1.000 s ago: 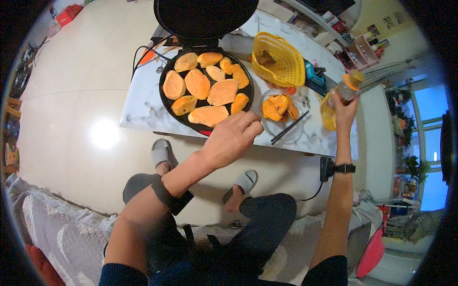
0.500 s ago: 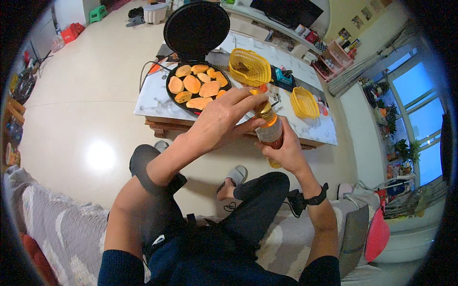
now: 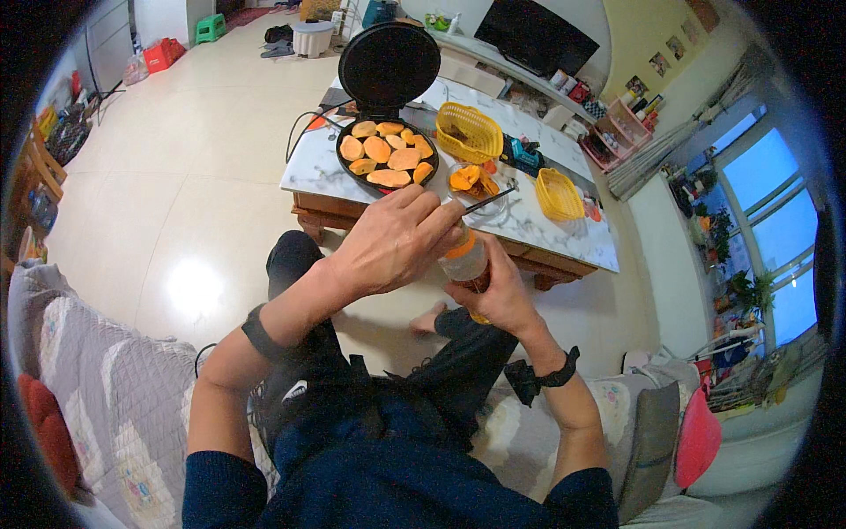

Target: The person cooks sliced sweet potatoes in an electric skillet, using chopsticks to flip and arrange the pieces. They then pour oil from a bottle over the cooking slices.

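My right hand [image 3: 498, 291] is wrapped around a clear bottle [image 3: 472, 263] with an orange neck ring, a reddish-brown label and yellow liquid low inside. Over its top, my left hand [image 3: 397, 238] is closed, the fingers bent down around the bottle cap, which they hide. The bottle is held above my lap, tilted slightly, in front of the table's near edge. Beyond my left hand, a round black electric griddle [image 3: 352, 181] stands with its lid [image 3: 389, 66] raised. Several orange slices [image 3: 404, 159], looking like sweet potato, lie across its plate.
A marble-patterned table [image 3: 308, 167] carries the griddle, a larger yellow basket [image 3: 480, 128], a smaller yellow basket [image 3: 559, 194] and a dish of orange peelings [image 3: 474, 181]. A thin dark stick-like thing [image 3: 490, 201] lies beside the dish. A grey sofa [image 3: 115, 397] is behind me.
Both hands and the bottle have come lower and a little left, closer to my body. The gold cap, visible before, is now covered by my left fingers. The view has shifted; the peelings now show.
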A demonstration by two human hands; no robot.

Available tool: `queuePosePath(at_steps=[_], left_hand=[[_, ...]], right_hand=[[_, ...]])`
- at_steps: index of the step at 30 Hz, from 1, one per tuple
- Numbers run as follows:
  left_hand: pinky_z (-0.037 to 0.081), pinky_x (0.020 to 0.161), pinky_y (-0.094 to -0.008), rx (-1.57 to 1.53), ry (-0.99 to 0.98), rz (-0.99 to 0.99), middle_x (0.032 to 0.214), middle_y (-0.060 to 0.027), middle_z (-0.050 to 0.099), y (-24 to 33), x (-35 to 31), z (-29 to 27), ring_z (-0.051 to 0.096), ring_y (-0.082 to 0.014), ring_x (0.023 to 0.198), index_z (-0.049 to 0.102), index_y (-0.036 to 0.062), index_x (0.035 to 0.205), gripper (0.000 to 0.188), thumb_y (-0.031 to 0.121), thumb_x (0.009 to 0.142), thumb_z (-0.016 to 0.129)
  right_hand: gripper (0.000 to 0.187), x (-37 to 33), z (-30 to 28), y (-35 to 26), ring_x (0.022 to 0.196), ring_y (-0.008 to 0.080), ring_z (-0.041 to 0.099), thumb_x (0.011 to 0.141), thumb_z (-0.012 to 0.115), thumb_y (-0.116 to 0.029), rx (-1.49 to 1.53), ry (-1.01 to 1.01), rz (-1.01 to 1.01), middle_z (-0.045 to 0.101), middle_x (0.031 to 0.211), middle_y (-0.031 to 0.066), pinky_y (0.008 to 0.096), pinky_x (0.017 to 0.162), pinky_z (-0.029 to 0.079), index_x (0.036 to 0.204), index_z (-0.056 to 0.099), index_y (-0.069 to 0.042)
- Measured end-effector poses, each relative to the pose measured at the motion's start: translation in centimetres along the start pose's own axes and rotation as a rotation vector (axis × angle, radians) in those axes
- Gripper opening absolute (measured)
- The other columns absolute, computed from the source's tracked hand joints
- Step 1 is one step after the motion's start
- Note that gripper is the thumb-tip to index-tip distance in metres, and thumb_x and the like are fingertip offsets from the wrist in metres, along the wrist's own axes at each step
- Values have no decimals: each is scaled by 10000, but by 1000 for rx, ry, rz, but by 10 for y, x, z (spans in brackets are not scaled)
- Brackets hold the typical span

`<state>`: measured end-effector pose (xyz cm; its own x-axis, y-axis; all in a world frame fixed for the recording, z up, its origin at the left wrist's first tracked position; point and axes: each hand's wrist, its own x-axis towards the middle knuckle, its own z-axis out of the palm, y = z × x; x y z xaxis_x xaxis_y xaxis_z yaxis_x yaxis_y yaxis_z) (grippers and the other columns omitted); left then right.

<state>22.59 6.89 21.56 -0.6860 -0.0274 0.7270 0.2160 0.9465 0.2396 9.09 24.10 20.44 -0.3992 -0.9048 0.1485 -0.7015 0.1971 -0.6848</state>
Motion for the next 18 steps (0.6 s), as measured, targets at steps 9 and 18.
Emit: queuePosePath(at_steps=[9,18], left_hand=[[492,691,-408,31,44,-25,836,-129,569,12,-24,2,558,-312,786,542,17,1087,234,139,890,575],[515,668,-402,28,-110,30,850,-126,612,6,-27,-9,613,-311,777,548,21,1041,211,191,917,566]], right_hand=[[728,-20,20,-3,1108,280,565,697,834,-238,7,-2,-60,556,1202,137,394,944,456,1281,438,-55],[725,-23,17,2,1034,147,557,697,841,-117,548,-319,66,576,1140,53,336,936,470,1297,438,-69]])
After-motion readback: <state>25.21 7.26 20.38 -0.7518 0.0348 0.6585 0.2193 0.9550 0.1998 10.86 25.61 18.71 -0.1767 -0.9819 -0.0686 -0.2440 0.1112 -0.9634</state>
